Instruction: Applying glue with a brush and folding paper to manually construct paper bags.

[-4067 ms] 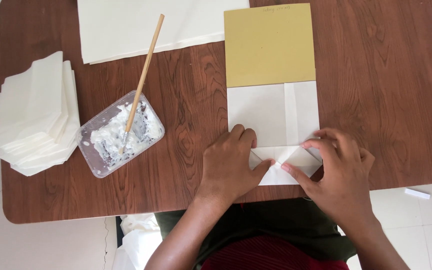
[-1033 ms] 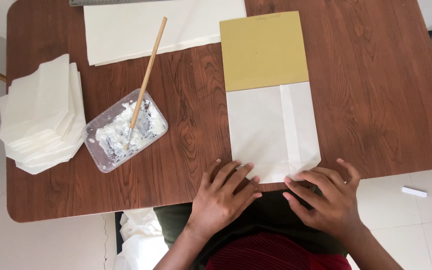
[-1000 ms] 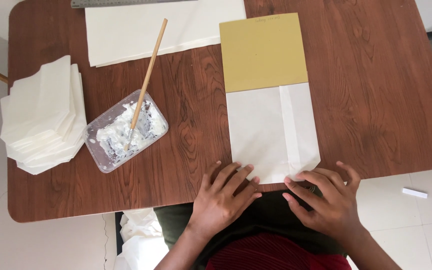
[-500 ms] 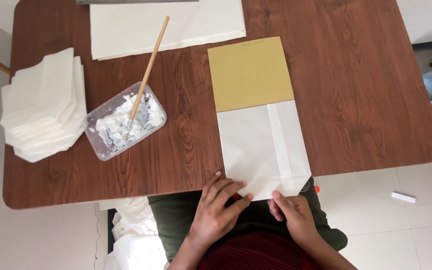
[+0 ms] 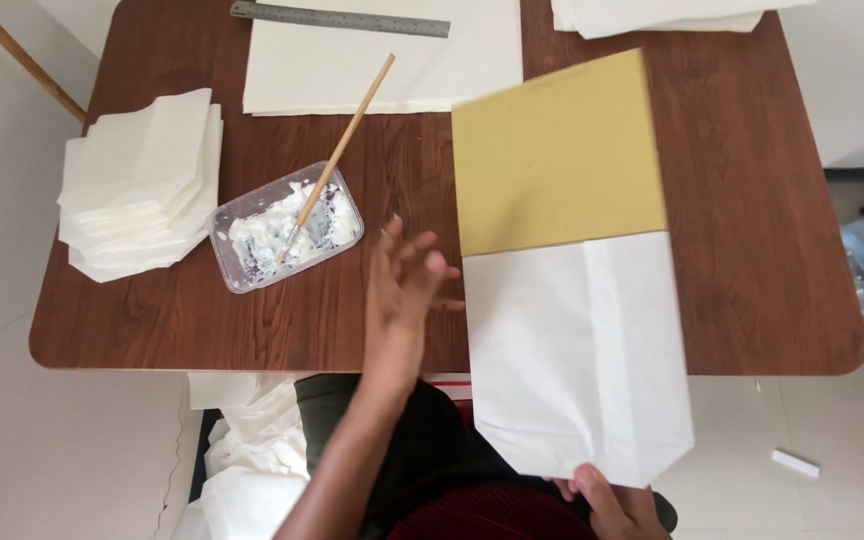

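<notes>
**Paper bag lifted off the table, its bottom end already folded**

While the right hand (image 5: 617,505) grips the near end of the white paper bag (image 5: 577,365) — thumb on top, the other fingers hidden underneath, so they are clamped on the paper — the bag hangs tilted above the wooden table (image 5: 752,200), raised toward the camera. A yellow card board (image 5: 557,155) sticks out of its far, open end. The left hand (image 5: 404,290) hovers just beside the bag's left edge, fingers spread and holding nothing.

Judging by how things lie, the forming looks mostly done: the near end comes to a folded point with its corners turned in, and a seam runs down the length. What seems left is to draw the yellow board out and lay the bag aside.

Beside the left hand sits a clear plastic tray of white paste (image 5: 287,225) with a wooden brush (image 5: 337,150) leaning in it. A stack of folded white paper (image 5: 142,185) lies at the left, large sheets (image 5: 382,70) and a metal ruler (image 5: 340,19) at the far edge — stock for more.
</notes>
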